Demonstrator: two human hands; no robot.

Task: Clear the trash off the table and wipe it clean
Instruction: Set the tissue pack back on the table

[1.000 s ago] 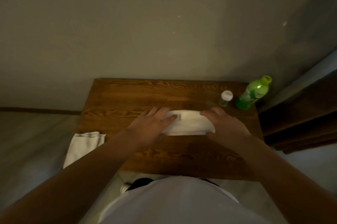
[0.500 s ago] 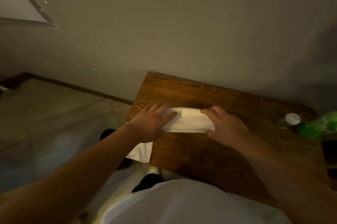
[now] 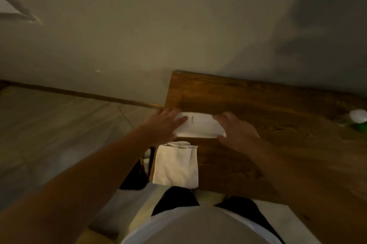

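Both hands pressing one folded cloth at the table's left edge.

Left hand [image 3: 165,124] and right hand [image 3: 237,132] are lying flat, fingers spread, on the white cloth [image 3: 198,127], its long axis running left-right across the wooden table [image 3: 258,164]. A second white towel [image 3: 175,166] is hanging off the corner. One white-capped bottle [image 3: 358,116] is sitting far right, blurred.

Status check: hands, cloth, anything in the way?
Left hand and right hand flat on folded white cloth at table left edge. Second cloth hangs nearby.
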